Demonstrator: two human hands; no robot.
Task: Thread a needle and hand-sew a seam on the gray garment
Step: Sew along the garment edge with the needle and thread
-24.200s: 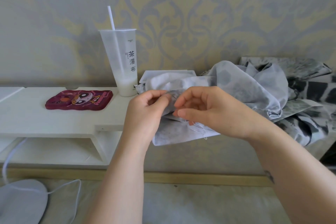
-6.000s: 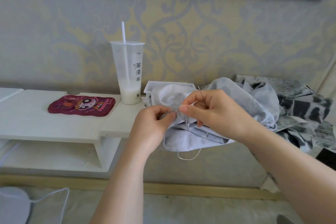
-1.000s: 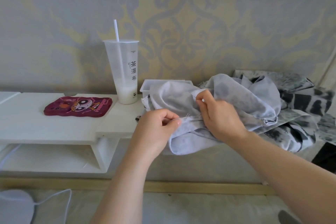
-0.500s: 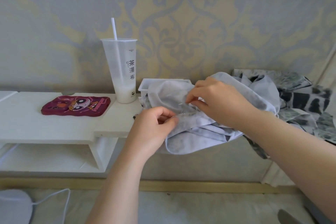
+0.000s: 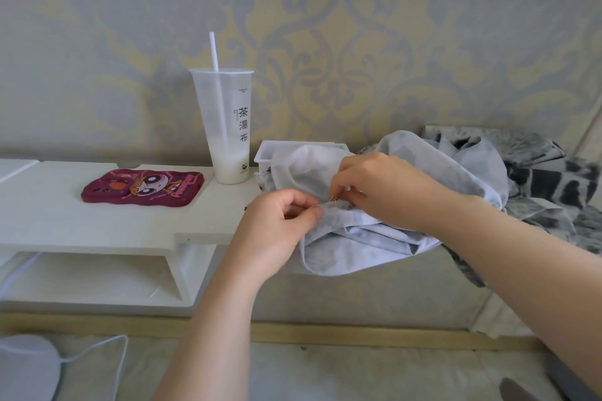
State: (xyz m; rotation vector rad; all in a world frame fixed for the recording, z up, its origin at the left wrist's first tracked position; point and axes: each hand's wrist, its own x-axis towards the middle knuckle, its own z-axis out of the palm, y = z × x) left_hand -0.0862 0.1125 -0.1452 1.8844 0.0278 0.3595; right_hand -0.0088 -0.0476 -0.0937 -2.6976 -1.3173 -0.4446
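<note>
The gray garment (image 5: 365, 238) lies bunched over the right end of the white shelf and hangs off its front edge. My left hand (image 5: 277, 231) pinches a fold of the garment's edge between thumb and fingers. Just to its right, my right hand (image 5: 384, 192) pinches the thin needle (image 5: 335, 199) at the fold, fingers curled over the cloth. The thread is too fine to make out.
A tall plastic cup (image 5: 226, 127) with a straw stands behind my left hand. A maroon cartoon phone case (image 5: 143, 187) lies on the white shelf (image 5: 81, 225). A white tray (image 5: 270, 153) sits under the garment. Black-and-white patterned fabric (image 5: 553, 185) is piled at right.
My right hand has come down and left from the garment's upper fold to the pinched edge beside my left hand. My left hand has kept its hold on the fabric.
</note>
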